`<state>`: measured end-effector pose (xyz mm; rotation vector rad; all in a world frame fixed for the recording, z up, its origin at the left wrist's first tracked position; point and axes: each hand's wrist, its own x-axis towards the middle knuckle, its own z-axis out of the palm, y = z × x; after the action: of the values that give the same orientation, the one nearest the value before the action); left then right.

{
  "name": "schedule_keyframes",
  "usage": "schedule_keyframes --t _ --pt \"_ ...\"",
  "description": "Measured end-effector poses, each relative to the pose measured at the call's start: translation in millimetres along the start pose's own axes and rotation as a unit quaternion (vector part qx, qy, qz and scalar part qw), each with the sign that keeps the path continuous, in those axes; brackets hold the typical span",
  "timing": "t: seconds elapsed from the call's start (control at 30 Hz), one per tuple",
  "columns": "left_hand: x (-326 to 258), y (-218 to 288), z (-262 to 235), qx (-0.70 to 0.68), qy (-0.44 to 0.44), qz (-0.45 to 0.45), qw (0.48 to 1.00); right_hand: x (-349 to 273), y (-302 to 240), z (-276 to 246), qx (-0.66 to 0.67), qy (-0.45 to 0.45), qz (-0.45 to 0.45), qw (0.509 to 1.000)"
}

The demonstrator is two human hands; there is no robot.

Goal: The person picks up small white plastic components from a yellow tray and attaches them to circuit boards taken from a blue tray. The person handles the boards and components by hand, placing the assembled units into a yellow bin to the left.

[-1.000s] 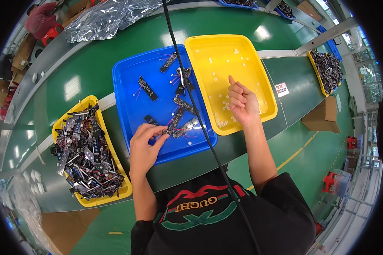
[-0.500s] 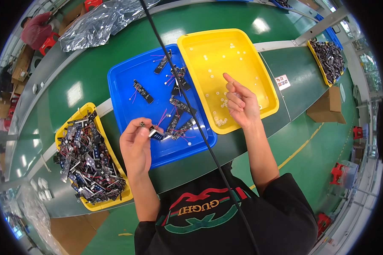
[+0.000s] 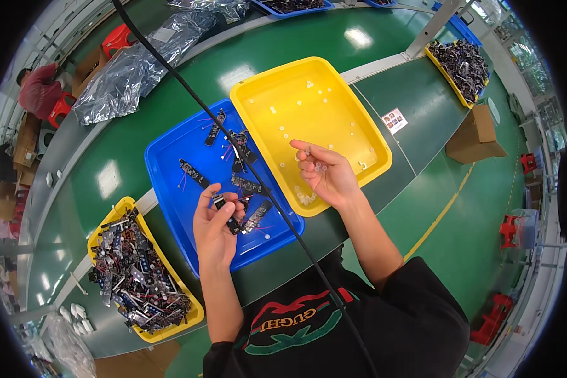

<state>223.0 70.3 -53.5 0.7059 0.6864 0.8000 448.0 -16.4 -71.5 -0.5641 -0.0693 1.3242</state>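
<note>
Head view, you have it up?

— I do. My left hand (image 3: 215, 227) hangs over the near edge of the blue tray (image 3: 170, 183), fingers (image 3: 223, 213) clamped on a small dark circuit strip (image 3: 227, 214) held just above the tray floor.

— And the right hand?

— My right hand (image 3: 326, 176) is over the near part of the yellow tray (image 3: 365, 135), palm turned up, fingers loosely curled with the tips drawn close together. I cannot tell whether they pinch anything; whatever is there is too small to read.

— What lies in the trays?

— The blue tray holds several more dark strips with thin pink leads (image 3: 233, 148), scattered across its middle. The yellow one holds tiny pale beads (image 3: 309, 198), sparse on the floor and bunched a little at the near rim, just beside my right hand. The two trays touch along one side.

— Anything else on the bench?

— The green bench (image 3: 416, 101) carries a smaller yellow bin (image 3: 195, 312) heaped with dark parts, off to my left and well apart from the blue tray. A second such bin (image 3: 463, 63) sits far right, a cardboard box (image 3: 475, 135) near it. Silver foil bags (image 3: 132, 69) lie at the far left. A black cable (image 3: 277, 211) runs across the view, between my hands.
</note>
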Motion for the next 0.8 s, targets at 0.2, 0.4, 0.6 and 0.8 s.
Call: schedule_keyframes --t 0.2,0.4,0.6,0.8 --pt "-8 4 -7 -0.009 -0.016 0.062 0.998 -16 2 24 -0.083 -0.099 -0.05 0.99" --pt "-19 14 -9 -0.055 -0.042 0.044 0.997 -27 13 43 -0.106 -0.216 -0.034 0.97" --pt "-27 19 -7 -0.043 -0.074 0.091 0.992 -33 24 55 -0.127 -0.223 -0.027 0.966" --pt "-30 24 -9 -0.025 -0.068 0.089 0.993 -29 37 66 -0.129 -0.238 -0.033 0.962"
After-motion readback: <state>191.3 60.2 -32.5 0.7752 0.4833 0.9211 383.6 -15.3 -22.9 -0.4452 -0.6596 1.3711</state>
